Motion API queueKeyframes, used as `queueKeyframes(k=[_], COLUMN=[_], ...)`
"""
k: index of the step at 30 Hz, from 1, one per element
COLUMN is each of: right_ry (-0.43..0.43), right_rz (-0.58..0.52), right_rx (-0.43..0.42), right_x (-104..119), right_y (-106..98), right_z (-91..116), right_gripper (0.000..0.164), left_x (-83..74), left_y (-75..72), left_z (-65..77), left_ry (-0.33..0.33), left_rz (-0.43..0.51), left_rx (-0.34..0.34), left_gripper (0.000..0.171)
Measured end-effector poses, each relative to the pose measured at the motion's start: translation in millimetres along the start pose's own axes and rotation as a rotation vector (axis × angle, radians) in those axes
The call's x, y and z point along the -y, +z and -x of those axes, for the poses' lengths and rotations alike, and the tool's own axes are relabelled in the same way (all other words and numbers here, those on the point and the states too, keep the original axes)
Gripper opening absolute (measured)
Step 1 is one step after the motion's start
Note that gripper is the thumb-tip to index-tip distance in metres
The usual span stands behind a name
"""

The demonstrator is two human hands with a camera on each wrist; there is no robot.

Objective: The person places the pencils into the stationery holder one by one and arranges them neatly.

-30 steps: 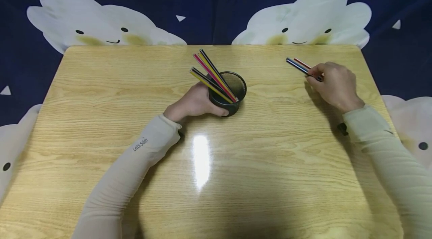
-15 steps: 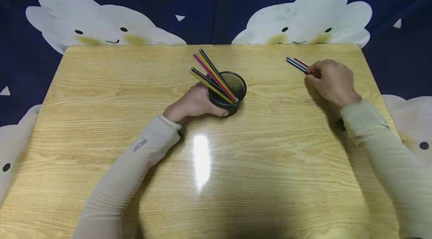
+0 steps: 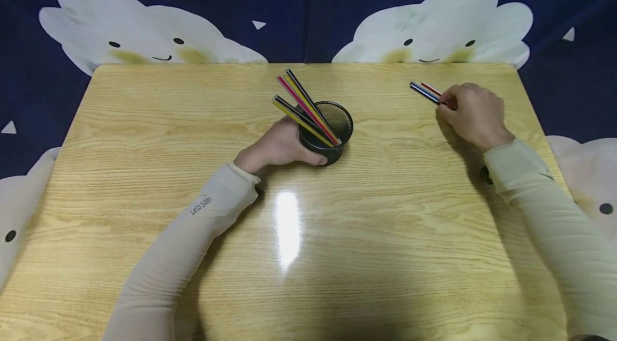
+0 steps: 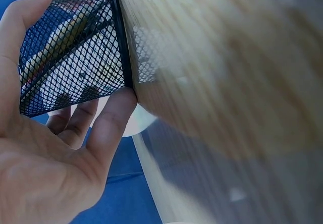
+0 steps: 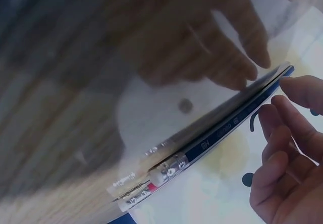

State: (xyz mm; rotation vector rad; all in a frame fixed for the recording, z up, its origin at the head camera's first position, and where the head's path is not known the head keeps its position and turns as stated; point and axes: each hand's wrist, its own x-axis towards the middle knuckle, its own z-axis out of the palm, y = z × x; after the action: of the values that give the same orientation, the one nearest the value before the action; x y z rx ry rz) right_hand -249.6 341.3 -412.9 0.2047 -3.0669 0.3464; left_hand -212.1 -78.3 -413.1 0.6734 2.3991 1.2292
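My left hand point(image 3: 279, 144) grips a black mesh pen cup point(image 3: 339, 119), its thumb along the near side. The cup holds several pencils point(image 3: 313, 111) in black, yellow and pink-red, leaning to the far left. In the left wrist view, fingers point(image 4: 111, 123) wrap around the mesh near the cup's rim at the tabletop. At the far right, my right hand point(image 3: 477, 116) bends over a blue pencil point(image 3: 424, 92) and a red pencil point(image 3: 430, 88) lying side by side. Its thumb and forefinger tips are at the blue pencil point(image 5: 222, 128); whether they pinch it is unclear.
A wood-grain table point(image 3: 385, 234) with a glossy surface lies under both hands. Beyond its far edge hangs a dark blue cloth point(image 3: 308, 9) with white clouds. Light glare point(image 3: 288, 231) shows on the tabletop.
My right hand has shifted slightly toward the far left along the pencils, which lie almost as before. The left hand and the pen cup have not visibly moved.
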Motion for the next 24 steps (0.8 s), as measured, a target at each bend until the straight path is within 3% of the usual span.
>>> queueKeyframes(k=[24], right_ry=[0.006], right_rz=[0.011], right_rx=[0.078], right_x=[-4.5], right_y=[-0.8], right_z=[-8.2], right_gripper=[0.019], left_x=[1.2], left_y=[-0.4], left_z=[-0.1], left_ry=[0.007], left_rz=[-0.001], left_rx=[0.004], left_gripper=[0.069])
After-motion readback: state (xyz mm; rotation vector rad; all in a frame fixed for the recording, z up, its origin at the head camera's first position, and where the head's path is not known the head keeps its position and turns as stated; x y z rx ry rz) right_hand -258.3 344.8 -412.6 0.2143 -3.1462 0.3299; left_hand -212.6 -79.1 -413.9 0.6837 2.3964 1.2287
